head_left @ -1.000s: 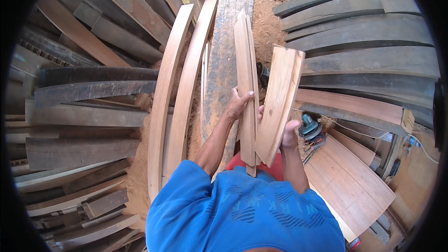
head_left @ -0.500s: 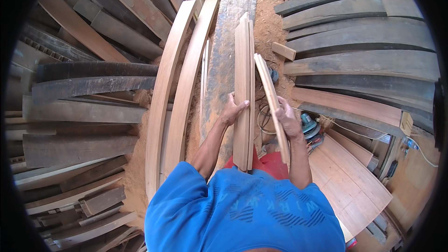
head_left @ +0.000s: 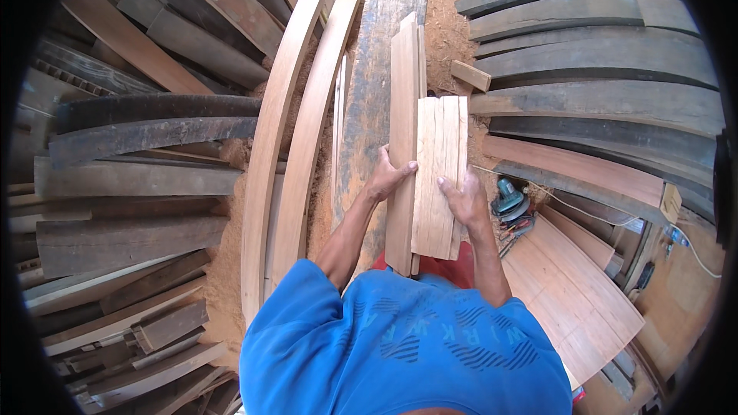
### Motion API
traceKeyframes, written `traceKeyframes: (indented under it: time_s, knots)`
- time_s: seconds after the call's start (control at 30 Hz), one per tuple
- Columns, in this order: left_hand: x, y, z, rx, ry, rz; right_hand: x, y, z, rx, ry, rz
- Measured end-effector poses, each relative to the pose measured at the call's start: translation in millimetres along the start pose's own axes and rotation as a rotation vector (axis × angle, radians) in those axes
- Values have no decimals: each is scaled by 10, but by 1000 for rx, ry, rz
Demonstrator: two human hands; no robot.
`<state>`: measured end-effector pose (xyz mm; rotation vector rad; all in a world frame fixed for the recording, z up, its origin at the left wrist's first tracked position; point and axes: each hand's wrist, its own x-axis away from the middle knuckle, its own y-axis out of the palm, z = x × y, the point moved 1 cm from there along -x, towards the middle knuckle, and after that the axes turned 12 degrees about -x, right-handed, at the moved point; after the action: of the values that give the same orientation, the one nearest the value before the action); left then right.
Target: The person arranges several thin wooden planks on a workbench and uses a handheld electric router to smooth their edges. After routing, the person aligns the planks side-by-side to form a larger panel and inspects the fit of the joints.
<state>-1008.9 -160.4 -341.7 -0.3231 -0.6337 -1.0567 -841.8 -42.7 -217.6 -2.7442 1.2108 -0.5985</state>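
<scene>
My left hand [head_left: 390, 175] is closed around a long brown wooden board [head_left: 402, 100] that stands on edge over the bench plank [head_left: 371, 69]. A thinner strip shows along that board's right side. In my right hand [head_left: 467, 200] is a shorter, pale wooden board [head_left: 437, 146], its broad face turned up and marked with lengthwise lines. My right thumb lies on this face, and the other fingers are mostly hidden at its right edge. The pale board's left side meets or overlaps the brown board; I cannot tell whether they touch.
Two long planed boards [head_left: 321, 107] lie left of the bench over sawdust. Dark timber [head_left: 138, 238] is stacked at left, more planks [head_left: 592, 54] at right. A green power tool [head_left: 509, 198] with a cord lies at right, by a wide panel [head_left: 573, 292].
My right hand has turned the pale board from edge-on to face-up and brought it left against or close to the brown board. My left hand keeps its grip, shifted slightly.
</scene>
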Motion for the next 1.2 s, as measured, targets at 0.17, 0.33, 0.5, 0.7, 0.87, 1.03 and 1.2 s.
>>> traceKeyframes:
  time_s: [0.17, 0.33, 0.5, 0.7, 0.87, 1.03, 1.2]
  knots:
    - [31, 15, 91, -36, 13, 20, 78, 52, -49, 164, -35, 29]
    - [42, 15, 114, -80, 4, 24, 137, 256, -468, 460, 29, 118]
    - [24, 22, 73, -63, 44, 28, 161, 253, -557, 472, 102, 63]
    - [43, 2, 213, -110, 37, 7, 89, 296, -502, 437, 114, 66]
    - [30, 9, 317, -128, -18, 7, 59, 260, -469, 336, 152, 73]
    - [-12, 122, 168, 40, -5, 26, 138, 111, -407, 376, 11, 55]
    - [-15, 377, 66, -61, 18, -5, 315, -55, -383, 334, 132, 106]
